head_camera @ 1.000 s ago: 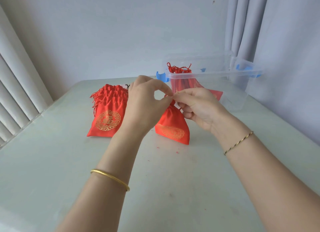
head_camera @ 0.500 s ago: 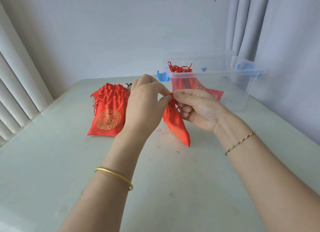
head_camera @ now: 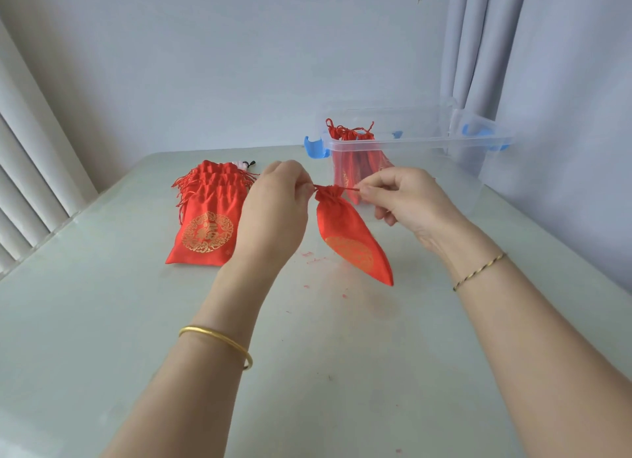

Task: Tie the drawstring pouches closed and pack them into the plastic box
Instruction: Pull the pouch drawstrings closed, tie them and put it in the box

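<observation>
Our left hand (head_camera: pixel 273 204) and right hand (head_camera: pixel 407 197) each pinch a drawstring end (head_camera: pixel 351 188) with curled fingers. The cinched red pouch (head_camera: pixel 349 238) hangs over the table (head_camera: pixel 102 320), apart from the pouch stack (head_camera: pixel 208 228) on its left. The plastic box (head_camera: pixel 410 143) stands just behind, near the far edge.

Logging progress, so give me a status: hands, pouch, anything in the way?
Left hand and right hand each pinch the drawstring. Pouch cinched, held between them. Box open just behind; nothing blocking.
</observation>
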Available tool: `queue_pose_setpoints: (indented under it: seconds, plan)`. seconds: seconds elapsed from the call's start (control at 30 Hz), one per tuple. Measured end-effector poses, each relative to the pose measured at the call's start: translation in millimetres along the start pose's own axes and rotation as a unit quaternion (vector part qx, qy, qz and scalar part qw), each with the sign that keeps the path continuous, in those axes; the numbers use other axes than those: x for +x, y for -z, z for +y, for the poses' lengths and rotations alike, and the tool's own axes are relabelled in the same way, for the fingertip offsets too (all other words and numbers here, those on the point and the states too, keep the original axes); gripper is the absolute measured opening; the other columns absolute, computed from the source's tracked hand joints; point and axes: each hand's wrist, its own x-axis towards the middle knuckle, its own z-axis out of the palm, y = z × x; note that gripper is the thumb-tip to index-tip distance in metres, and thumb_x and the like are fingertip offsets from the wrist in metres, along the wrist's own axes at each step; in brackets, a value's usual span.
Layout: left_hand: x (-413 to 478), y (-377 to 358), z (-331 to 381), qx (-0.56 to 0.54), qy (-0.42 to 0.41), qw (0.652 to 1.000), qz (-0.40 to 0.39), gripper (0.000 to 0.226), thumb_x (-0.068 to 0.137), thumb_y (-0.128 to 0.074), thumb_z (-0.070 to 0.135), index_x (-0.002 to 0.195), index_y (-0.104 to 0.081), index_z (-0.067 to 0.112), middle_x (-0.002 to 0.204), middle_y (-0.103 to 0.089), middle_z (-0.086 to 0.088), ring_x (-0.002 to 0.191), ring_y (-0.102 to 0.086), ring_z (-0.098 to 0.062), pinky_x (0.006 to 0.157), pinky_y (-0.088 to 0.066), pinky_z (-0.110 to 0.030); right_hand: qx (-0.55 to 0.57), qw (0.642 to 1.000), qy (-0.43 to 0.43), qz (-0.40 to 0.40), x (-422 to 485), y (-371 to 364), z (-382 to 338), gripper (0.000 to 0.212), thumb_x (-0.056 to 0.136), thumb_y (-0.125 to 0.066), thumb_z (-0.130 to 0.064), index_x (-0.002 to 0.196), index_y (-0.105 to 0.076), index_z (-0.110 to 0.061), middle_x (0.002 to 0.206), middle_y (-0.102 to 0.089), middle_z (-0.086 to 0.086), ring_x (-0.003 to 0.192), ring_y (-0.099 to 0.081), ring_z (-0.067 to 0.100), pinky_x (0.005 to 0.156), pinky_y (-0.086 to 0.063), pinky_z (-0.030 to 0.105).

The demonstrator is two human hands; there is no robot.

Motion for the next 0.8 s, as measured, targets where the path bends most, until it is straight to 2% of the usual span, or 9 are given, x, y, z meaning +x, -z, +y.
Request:
queue_pose_setpoints:
  seconds: [0.03, 0.1, 0.17, 0.27, 0.37, 0.47, 0.63, 0.73, 0.8]
  plan:
    - [0, 2, 1, -0.025, 0.011, 1.000, -0.007, 0.011, 0.091, -0.046, 0.008, 0.084, -0.055, 0.010, 0.089, -0.057, -0.002, 0.076, -0.062, -0.019, 0.071, -0.046, -0.034, 0.006, 0.999, -0.017, -0.035, -3, 3, -7, 0.006, 0.087, -0.063, -0.022, 0.085, -0.065, -0.017, 0.071, -0.061, -0.006, 0.053, -0.052, 0.006, 0.050, -0.036, 0.023]
    - [2, 4, 5, -0.069, 0.028, 0.997, -0.025, 0.012, 0.092, -0.046, 0.009, 0.084, -0.055, 0.011, 0.084, -0.061, -0.001, 0.063, -0.062, -0.002, 0.068, -0.050, -0.029, -0.018, 0.995, -0.043, -0.093, -9, 8, -16, 0.032, 0.081, -0.066, -0.039, 0.104, -0.061, -0.017, 0.081, -0.064, -0.004, 0.061, -0.057, 0.010, 0.053, -0.038, 0.023]
    - [3, 4, 13, -0.108, 0.043, 0.992, -0.044, 0.013, 0.092, -0.046, 0.009, 0.084, -0.056, 0.012, 0.077, -0.062, 0.005, 0.055, -0.059, 0.005, 0.064, -0.050, -0.024, -0.082, 0.990, -0.027, -0.112, -13, 7, -23, 0.043, 0.074, -0.073, -0.037, 0.106, -0.061, -0.011, 0.083, -0.067, 0.007, 0.062, -0.058, 0.011, 0.054, -0.041, 0.021]
    - [15, 2, 28, -0.146, 0.043, 0.987, -0.049, 0.012, 0.092, -0.048, 0.009, 0.085, -0.057, 0.011, 0.077, -0.064, 0.006, 0.060, -0.062, -0.001, 0.065, -0.054, -0.030, -0.123, 0.989, 0.019, -0.073, -9, 6, -30, 0.024, 0.075, -0.072, -0.018, 0.088, -0.063, 0.000, 0.080, -0.069, 0.019, 0.058, -0.057, 0.016, 0.059, -0.048, 0.031]
    - [36, 0, 45, -0.171, 0.023, 0.984, -0.051, 0.011, 0.090, -0.049, 0.008, 0.084, -0.058, 0.011, 0.079, -0.065, 0.000, 0.070, -0.067, -0.015, 0.068, -0.056, -0.037, -0.121, 0.990, 0.019, -0.074, -1, 18, -44, 0.005, 0.079, -0.062, -0.007, 0.081, -0.066, -0.004, 0.063, -0.063, 0.010, 0.048, -0.055, 0.013, 0.044, -0.039, 0.019]
    - [61, 0, 57, -0.214, 0.022, 0.976, -0.027, 0.012, 0.089, -0.049, 0.009, 0.089, -0.059, 0.016, 0.082, -0.062, 0.002, 0.078, -0.067, -0.017, 0.073, -0.057, -0.041, -0.052, 0.999, 0.010, -0.007, 17, 43, -64, 0.010, 0.082, -0.061, -0.004, 0.073, -0.062, -0.009, 0.055, -0.057, 0.007, 0.036, -0.049, 0.006, 0.035, -0.034, 0.015]
    - [93, -10, 49, -0.201, 0.043, 0.979, -0.011, 0.023, 0.086, -0.045, 0.009, 0.103, -0.059, 0.017, 0.094, -0.060, -0.001, 0.090, -0.063, -0.022, 0.079, -0.055, -0.043, 0.002, 0.988, 0.035, 0.149, 73, 84, -94, 0.016, 0.081, -0.059, -0.009, 0.066, -0.058, -0.016, 0.061, -0.060, 0.003, 0.038, -0.052, 0.002, 0.036, -0.032, 0.016]
    - [101, -20, 37, -0.188, 0.054, 0.981, -0.021, 0.026, 0.086, -0.044, 0.007, 0.105, -0.060, 0.015, 0.094, -0.060, -0.002, 0.082, -0.060, -0.021, 0.074, -0.055, -0.036, -0.091, 0.983, 0.012, 0.159, 115, 89, -85, 0.014, 0.078, -0.058, -0.009, 0.066, -0.057, -0.015, 0.063, -0.061, 0.007, 0.041, -0.054, 0.006, 0.034, -0.032, 0.015]
    - [106, -26, 28, -0.176, 0.059, 0.982, -0.020, 0.027, 0.087, -0.043, 0.006, 0.106, -0.060, 0.014, 0.096, -0.059, -0.001, 0.075, -0.056, -0.014, 0.067, -0.050, -0.029, -0.199, 0.973, -0.048, 0.109, 140, 84, -64, 0.014, 0.079, -0.058, -0.007, 0.067, -0.054, -0.013, 0.065, -0.060, 0.011, 0.044, -0.055, 0.012, 0.032, -0.034, 0.015]
